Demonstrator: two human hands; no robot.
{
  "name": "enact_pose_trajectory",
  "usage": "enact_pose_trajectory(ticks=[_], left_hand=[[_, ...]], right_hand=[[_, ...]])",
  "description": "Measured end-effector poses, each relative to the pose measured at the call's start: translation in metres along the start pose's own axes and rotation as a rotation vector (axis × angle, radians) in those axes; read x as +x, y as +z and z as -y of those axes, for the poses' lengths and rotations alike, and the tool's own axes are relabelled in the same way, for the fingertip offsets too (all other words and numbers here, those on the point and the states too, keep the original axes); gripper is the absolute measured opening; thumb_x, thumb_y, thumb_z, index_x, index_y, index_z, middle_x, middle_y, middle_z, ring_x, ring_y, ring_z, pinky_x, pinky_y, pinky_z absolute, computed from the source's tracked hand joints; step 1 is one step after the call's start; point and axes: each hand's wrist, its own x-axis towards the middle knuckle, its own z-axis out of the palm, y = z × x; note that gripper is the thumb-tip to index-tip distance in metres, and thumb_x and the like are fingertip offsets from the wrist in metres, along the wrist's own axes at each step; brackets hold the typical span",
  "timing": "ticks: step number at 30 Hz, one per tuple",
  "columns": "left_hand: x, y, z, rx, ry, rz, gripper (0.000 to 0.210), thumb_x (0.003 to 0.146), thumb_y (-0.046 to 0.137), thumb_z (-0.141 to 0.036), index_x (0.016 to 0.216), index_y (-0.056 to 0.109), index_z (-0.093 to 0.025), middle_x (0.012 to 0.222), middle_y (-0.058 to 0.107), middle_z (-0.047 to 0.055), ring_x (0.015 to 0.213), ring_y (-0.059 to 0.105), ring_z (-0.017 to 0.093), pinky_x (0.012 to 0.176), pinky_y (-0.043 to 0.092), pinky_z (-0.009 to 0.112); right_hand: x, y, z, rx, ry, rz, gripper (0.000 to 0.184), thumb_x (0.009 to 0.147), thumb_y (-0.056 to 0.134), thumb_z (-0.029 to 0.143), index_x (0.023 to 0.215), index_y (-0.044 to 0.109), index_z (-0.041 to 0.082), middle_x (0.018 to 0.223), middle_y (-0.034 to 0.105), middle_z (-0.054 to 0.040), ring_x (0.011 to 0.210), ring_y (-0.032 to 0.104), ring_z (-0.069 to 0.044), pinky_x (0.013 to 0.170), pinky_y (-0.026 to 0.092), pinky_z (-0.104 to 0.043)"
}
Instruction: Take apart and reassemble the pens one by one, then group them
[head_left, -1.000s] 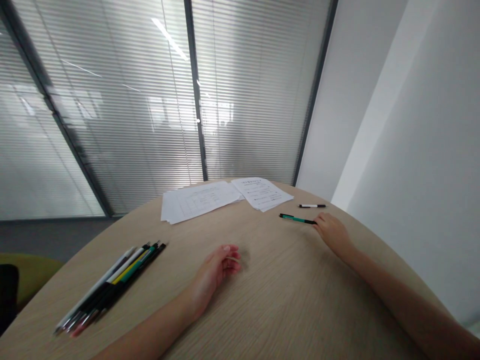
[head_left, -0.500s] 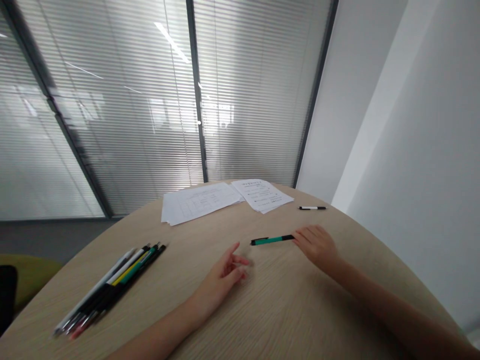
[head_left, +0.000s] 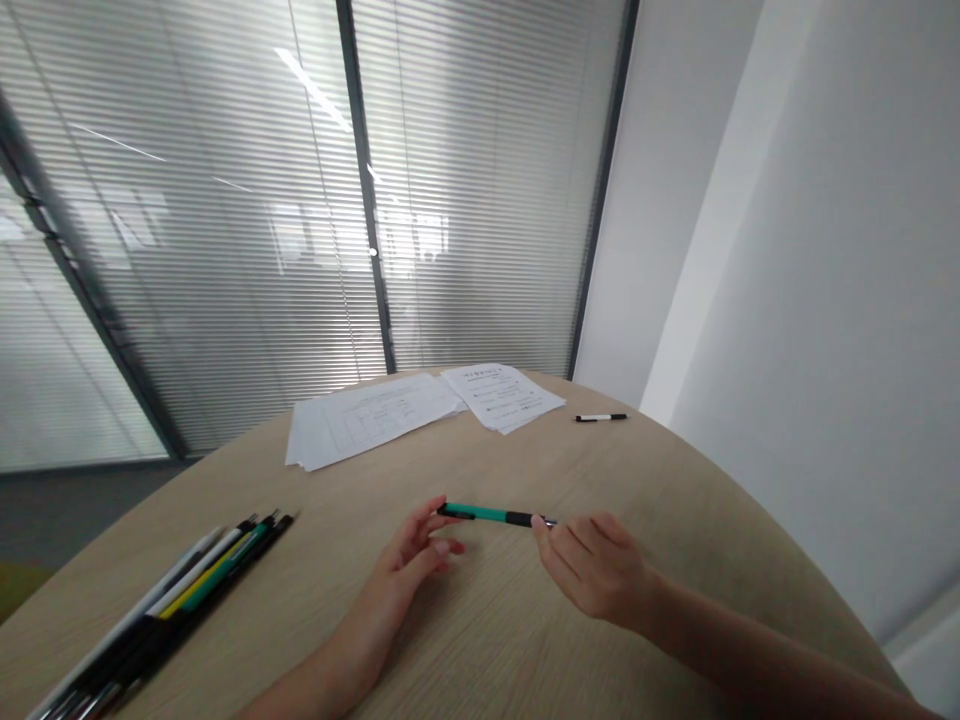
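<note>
A green and black pen (head_left: 487, 514) is held nearly level above the table, its clip end pointing left. My right hand (head_left: 600, 562) pinches it near the metal tip, fingers curled. At the other end my left hand (head_left: 409, 555) reaches up, its index fingertip at the clip end, touching or very close. The left thumb is well apart from that finger, so this hand is open and does not grip the pen.
Several pens (head_left: 195, 590) lie side by side at the left of the round wooden table (head_left: 480, 640). Printed sheets (head_left: 375, 415) rest near the far edge, with a white and black pen (head_left: 600, 417) to their right. A glass partition with blinds (head_left: 480, 200) stands behind.
My right hand has brought the green pen left and toward me, so its clip end now meets my left index finger. The camera view has turned slightly right.
</note>
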Motion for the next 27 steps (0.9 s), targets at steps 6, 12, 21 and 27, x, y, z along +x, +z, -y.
enact_pose_trajectory(ticks=[6, 12, 21, 27], left_hand=[[-0.006, 0.004, -0.007, -0.004, 0.080, -0.038, 0.047, 0.061, 0.059, -0.038, 0.103, 0.049, -0.019, 0.100, 0.061, 0.008, 0.076, 0.061, 0.022, 0.063, 0.044, 0.030], [-0.027, 0.005, -0.018, 0.267, 0.257, -0.050, 0.037, 0.072, 0.051, -0.037, 0.105, 0.048, -0.022, 0.094, 0.063, 0.006, 0.087, 0.057, 0.021, 0.078, 0.042, 0.032], [-0.033, -0.005, 0.001, 0.506, 0.491, -0.042, 0.034, 0.077, 0.048, -0.033, 0.110, 0.050, -0.030, 0.097, 0.062, 0.005, 0.078, 0.056, 0.019, 0.069, 0.047, 0.028], [-0.035, 0.005, -0.004, 0.453, 0.385, -0.087, 0.036, 0.077, 0.046, -0.037, 0.113, 0.048, -0.031, 0.100, 0.061, 0.005, 0.078, 0.055, 0.021, 0.063, 0.049, 0.028]], right_hand=[[0.005, -0.003, -0.004, -0.005, 0.057, -0.015, 0.010, 0.079, 0.050, 0.006, 0.075, 0.059, 0.009, 0.049, 0.053, 0.0020, 0.045, 0.042, -0.010, 0.048, 0.022, -0.028], [0.005, -0.004, -0.012, -0.028, 0.103, -0.014, 0.014, 0.081, 0.045, 0.004, 0.079, 0.057, 0.008, 0.050, 0.057, 0.0002, 0.046, 0.047, -0.010, 0.047, 0.024, -0.028], [0.002, -0.004, -0.016, 0.043, 0.176, 0.005, 0.020, 0.084, 0.038, 0.005, 0.083, 0.058, 0.009, 0.051, 0.059, -0.0011, 0.044, 0.050, -0.010, 0.047, 0.028, -0.027], [-0.004, 0.011, -0.011, 0.043, 0.185, 0.079, 0.022, 0.083, 0.037, 0.004, 0.086, 0.059, 0.007, 0.054, 0.060, -0.0036, 0.046, 0.053, -0.012, 0.045, 0.031, -0.027]])
